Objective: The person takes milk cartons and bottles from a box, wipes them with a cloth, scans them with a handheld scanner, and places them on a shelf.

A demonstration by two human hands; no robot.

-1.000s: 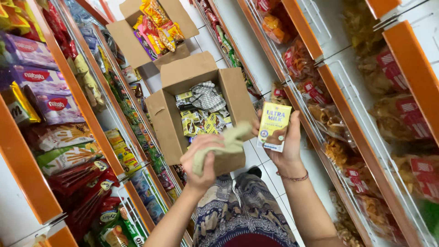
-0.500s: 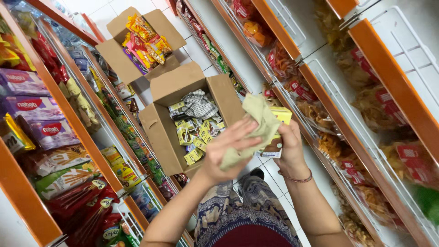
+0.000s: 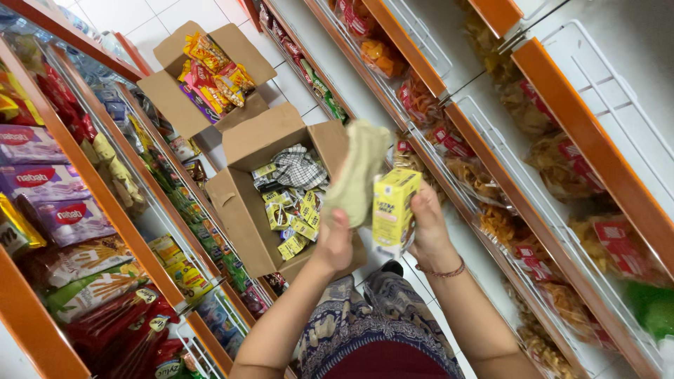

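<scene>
My left hand grips a pale green cloth, held up against the side of a small yellow drink carton. My right hand, a bracelet at its wrist, holds that carton from the right. Both are raised over an open cardboard box on the floor, which holds several small yellow cartons and a checked cloth.
A second open cardboard box with colourful snack packets lies further along the aisle. Orange shelves with wire fronts line both sides: packets and biscuits on the left, bagged snacks on the right. White floor tiles run between.
The cloth went from below the carton, onto its face, and is now lifted upright beside it. The carton has turned so that its side faces me. The view has shifted right.
</scene>
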